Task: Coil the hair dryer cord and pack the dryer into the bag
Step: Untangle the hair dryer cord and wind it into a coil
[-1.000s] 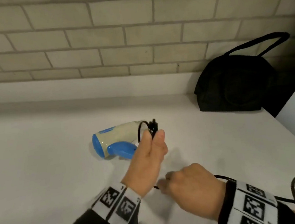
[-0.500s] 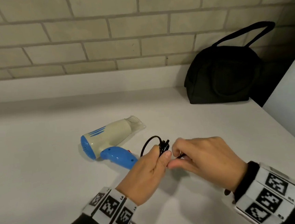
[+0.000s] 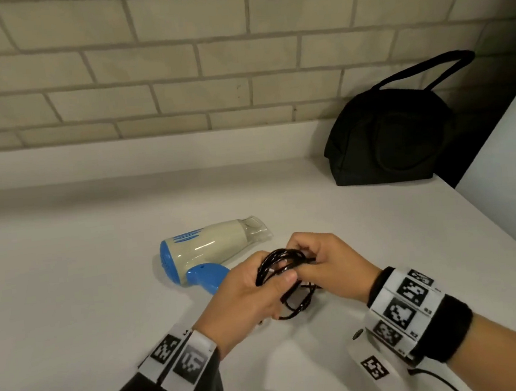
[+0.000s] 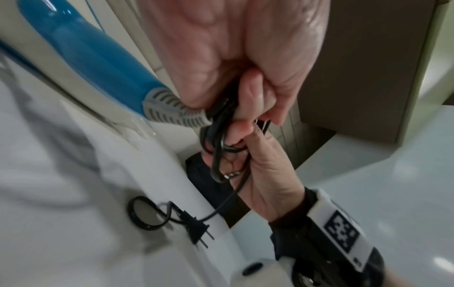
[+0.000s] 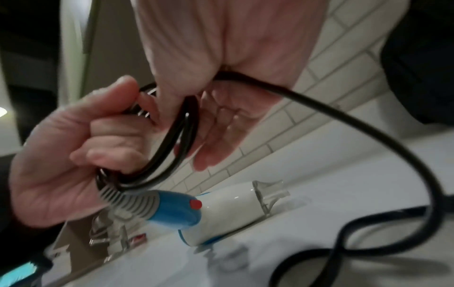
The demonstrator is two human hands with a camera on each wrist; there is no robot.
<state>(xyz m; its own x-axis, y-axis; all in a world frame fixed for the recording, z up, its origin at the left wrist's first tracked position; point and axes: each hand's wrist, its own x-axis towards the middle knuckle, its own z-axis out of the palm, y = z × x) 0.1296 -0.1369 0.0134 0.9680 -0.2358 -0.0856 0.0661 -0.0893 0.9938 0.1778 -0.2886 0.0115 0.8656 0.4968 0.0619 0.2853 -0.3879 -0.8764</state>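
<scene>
The cord [image 3: 283,263] is bunched in black loops between your hands, just right of the dryer [image 3: 207,251] lying on its side on the table [image 3: 71,289]. Your left hand [image 3: 250,302] has its fingers curled round the loops; your right hand [image 3: 328,262] pinches them from the other side. The plug [image 4: 196,226] lies on the table. The bag [image 3: 389,140] stands far right against the wall.
</scene>
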